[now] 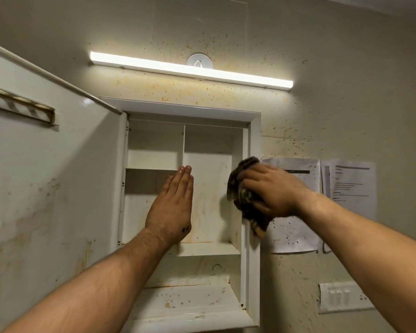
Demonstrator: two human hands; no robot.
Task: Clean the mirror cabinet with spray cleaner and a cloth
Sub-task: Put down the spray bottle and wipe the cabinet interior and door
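The white cabinet (254, 145) hangs open on the wall, its stained shelves bare. Its door (53, 179) swings out to the left, showing a smudged inner face. My left hand (172, 207) is held flat with straight fingers against the middle vertical divider. My right hand (271, 191) grips a dark patterned cloth (246, 203) and presses it on the cabinet's right frame. No spray bottle is in view.
A lit tube light (190, 69) runs above the cabinet. Printed paper sheets (298, 227) are stuck to the speckled wall at the right. A white switch plate (344, 296) sits lower right. A metal strip (19, 104) is fixed to the door.
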